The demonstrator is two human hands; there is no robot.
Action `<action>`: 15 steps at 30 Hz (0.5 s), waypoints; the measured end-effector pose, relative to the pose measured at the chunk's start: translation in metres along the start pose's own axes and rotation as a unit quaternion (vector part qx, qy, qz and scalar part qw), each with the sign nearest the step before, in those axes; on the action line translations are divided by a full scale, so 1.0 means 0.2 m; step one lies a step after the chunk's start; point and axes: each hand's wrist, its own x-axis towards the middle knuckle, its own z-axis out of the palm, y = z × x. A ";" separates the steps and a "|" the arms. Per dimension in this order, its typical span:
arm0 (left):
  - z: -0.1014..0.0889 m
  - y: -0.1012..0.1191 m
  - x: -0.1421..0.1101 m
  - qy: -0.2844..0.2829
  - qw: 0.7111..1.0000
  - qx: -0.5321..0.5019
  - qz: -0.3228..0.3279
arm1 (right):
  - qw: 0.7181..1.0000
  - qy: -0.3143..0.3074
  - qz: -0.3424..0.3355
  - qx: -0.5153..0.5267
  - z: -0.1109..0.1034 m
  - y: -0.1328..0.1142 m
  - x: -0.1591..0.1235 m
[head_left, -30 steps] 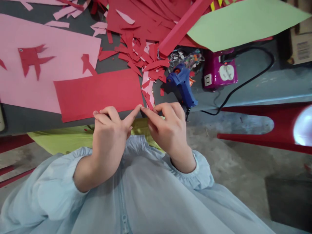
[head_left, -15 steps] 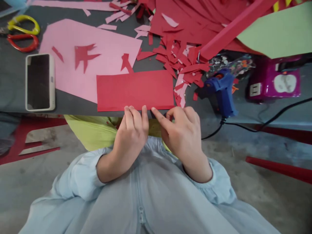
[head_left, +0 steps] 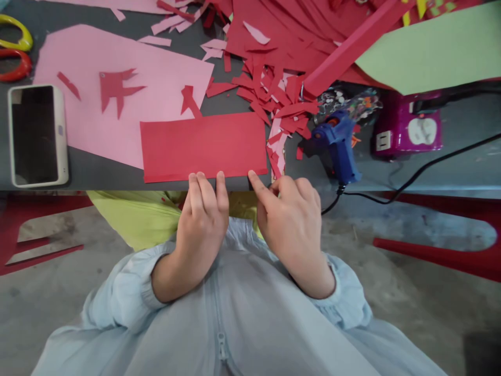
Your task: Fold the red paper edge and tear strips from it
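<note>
With the left hand (head_left: 201, 219) palm down and unclenched, rests straight fingertips on the narrow folded band along the near edge of a smooth, matte red paper rectangle (head_left: 203, 143). With the right hand (head_left: 293, 224), also released rather than grasping, sets an outstretched index fingertip on the same band, near its right end, and bends the other fingers loosely. Has this rectangle lying flat at the near edge of the gray desk (head_left: 105, 169), overlapping a broad, angular pink sheet (head_left: 97, 125). Bears, on that pink sheet, a jagged red cutout (head_left: 111, 91) with pointed prongs and a small round eye, a slim red sliver (head_left: 69, 86) and a forked red piece (head_left: 190, 100). Shows, to the right, thin, crumpled-looking scraps (head_left: 287, 107) in red and pink, then a blue plastic glue gun (head_left: 342, 149) and a glossy purple power box (head_left: 407, 128). Holds farther back a long folded red strip (head_left: 356, 47) and a pale green sheet (head_left: 434, 49) with a curved edge. Includes, at left, a rounded-corner phone (head_left: 37, 136) and scissors (head_left: 23, 65) with yellow and red looped handles.
</note>
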 end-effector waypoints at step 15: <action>-0.14 -0.13 0.03 -0.066 0.996 -0.059 -0.019 | 0.999 -0.004 0.039 0.021 -0.04 0.06 -0.02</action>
